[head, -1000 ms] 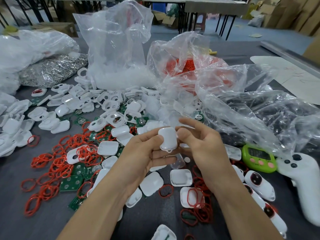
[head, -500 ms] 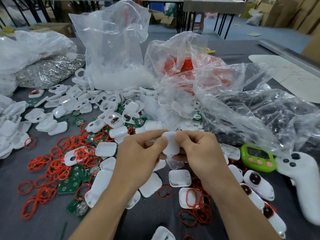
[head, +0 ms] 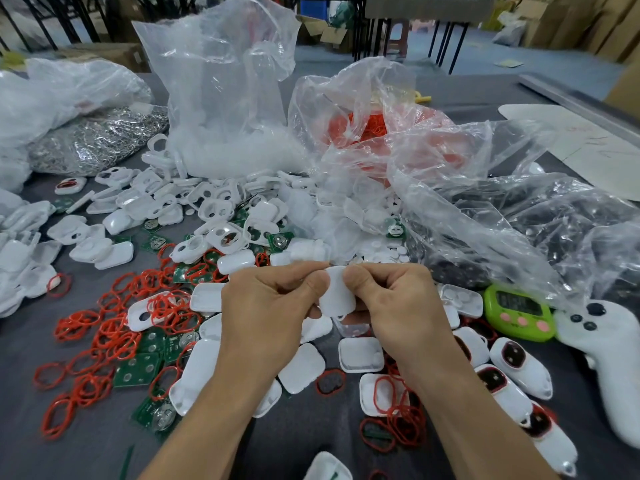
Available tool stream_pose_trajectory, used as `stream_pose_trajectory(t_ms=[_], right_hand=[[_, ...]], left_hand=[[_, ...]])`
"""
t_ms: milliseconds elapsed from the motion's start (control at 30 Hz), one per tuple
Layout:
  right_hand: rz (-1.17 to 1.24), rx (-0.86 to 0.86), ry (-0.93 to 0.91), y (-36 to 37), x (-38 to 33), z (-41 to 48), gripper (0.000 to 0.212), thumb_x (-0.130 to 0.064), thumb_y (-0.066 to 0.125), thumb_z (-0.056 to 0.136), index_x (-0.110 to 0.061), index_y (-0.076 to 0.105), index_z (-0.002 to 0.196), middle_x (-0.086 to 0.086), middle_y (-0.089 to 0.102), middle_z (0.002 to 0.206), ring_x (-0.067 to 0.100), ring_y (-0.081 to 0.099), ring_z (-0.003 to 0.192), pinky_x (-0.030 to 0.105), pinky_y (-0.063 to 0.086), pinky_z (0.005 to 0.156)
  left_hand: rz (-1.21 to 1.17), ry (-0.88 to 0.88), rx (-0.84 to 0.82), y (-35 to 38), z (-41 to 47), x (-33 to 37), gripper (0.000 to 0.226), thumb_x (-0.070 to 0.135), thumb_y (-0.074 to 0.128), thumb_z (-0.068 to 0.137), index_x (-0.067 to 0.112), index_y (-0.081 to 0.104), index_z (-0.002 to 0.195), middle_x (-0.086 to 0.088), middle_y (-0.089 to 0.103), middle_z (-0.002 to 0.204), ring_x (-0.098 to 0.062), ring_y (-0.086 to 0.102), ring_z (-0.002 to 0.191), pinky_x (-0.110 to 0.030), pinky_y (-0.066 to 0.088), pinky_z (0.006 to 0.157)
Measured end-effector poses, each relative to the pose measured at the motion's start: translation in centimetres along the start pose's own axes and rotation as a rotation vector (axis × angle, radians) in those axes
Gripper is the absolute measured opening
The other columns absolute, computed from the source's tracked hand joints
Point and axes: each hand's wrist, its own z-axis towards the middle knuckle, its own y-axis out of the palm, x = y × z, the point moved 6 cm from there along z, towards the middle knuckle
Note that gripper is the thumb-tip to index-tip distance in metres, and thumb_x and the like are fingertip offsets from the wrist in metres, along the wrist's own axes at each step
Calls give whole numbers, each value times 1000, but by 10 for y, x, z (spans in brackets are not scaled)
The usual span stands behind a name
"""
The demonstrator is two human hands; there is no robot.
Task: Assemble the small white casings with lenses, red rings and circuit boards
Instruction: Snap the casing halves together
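just above the grey table [head: 86,452], both hands meet on one small white casing [head: 336,292]. the left hand [head: 273,317] pinches its left edge between thumb and curled fingers. the right hand [head: 391,306] pinches the right edge the same way, and the thumbs nearly touch on top. the casing shows its smooth back, and what sits inside cannot be told. around and below the hands lie loose casing halves [head: 301,368]. red rings [head: 114,327] spread out to the left, with green circuit boards [head: 138,370] among them. to the right, a row of closed casings [head: 519,363] with dark, red-rimmed windows lies beside a green timer [head: 517,311] and a white controller [head: 609,358]. behind stand clear plastic bags [head: 225,98], and a bag of silver metal parts [head: 93,140] lies at far left.
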Motion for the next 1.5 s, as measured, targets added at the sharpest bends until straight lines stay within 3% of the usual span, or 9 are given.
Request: stream_pose_trajectory(t_ms=[233, 467, 533, 700, 900, 1133, 1267, 1400, 1500], right_hand=[[9, 39, -4, 1, 0, -1, 22, -22, 69, 98, -27, 83, 81, 3, 79, 76, 26, 78, 73, 42, 63, 61], [-7, 99, -101, -1, -4, -2, 25, -21, 73, 96, -37, 83, 79, -4, 79, 74, 21, 77, 71, 39, 62, 61], [-15, 74, -132, -1, -8, -2, 27, -18, 73, 95, -38, 82, 79, -5, 79, 77, 20, 77, 74, 40, 63, 69], [292, -158, 61, -1, -7, 2, 18, -1, 69, 92, -12, 83, 92, 12, 80, 91, 24, 78, 83, 27, 60, 70], [159, -180, -71, -5, -13, 2, 23, -1, 68, 93, -17, 83, 101, 7, 81, 95, 24, 78, 92, 31, 61, 78], [42, -60, -239, -5, -22, -6, 25, 3, 70, 90, -13, 83, 103, -3, 81, 92, 16, 78, 89, 27, 62, 80], [-4, 29, -212, -4, -17, -7, 21, 1, 71, 92, -13, 83, 103, -4, 81, 89, 18, 78, 87, 40, 63, 83], [-31, 72, -202, -4, -16, -9, 20, -1, 71, 93, -14, 83, 102, -6, 81, 87, 14, 78, 83, 38, 64, 80], [-4, 23, -73, -3, -9, -3, 22, -3, 68, 94, -19, 83, 98, 1, 80, 85, 27, 77, 81, 47, 64, 81]], left_hand=[[33, 16, 16, -2, -3, 5, 34, 18, 80, 87, 52, 80, 87, 2, 77, 70, -22, 71, 59, -48, 63, 64], [82, 31, 45, -1, -6, 8, 36, 14, 84, 84, 49, 79, 89, 9, 74, 63, -7, 68, 54, -17, 52, 54], [59, 24, 43, -2, -5, 8, 38, 12, 86, 81, 48, 79, 89, 8, 74, 63, -8, 69, 55, -16, 51, 55], [-95, 46, 16, -3, -2, 12, 32, 11, 84, 78, 41, 82, 88, 4, 79, 75, -10, 75, 66, -20, 58, 64], [-174, 110, -47, -1, -1, 18, 30, 13, 79, 75, 39, 83, 90, 5, 80, 84, -12, 78, 77, -20, 60, 70], [-138, 106, 9, -4, -4, 17, 31, 9, 81, 76, 36, 82, 92, 6, 80, 81, -7, 75, 70, -19, 58, 67], [-68, 80, 33, -5, -5, 14, 37, 3, 83, 78, 37, 81, 93, 4, 78, 73, -10, 67, 56, -22, 56, 60], [-11, 92, 45, -4, -6, 14, 43, 2, 83, 80, 43, 80, 93, 8, 76, 68, -6, 62, 50, -19, 54, 55], [19, 77, 38, -2, -5, 14, 45, 6, 83, 81, 50, 79, 90, 10, 76, 67, -4, 61, 49, -16, 52, 54]])
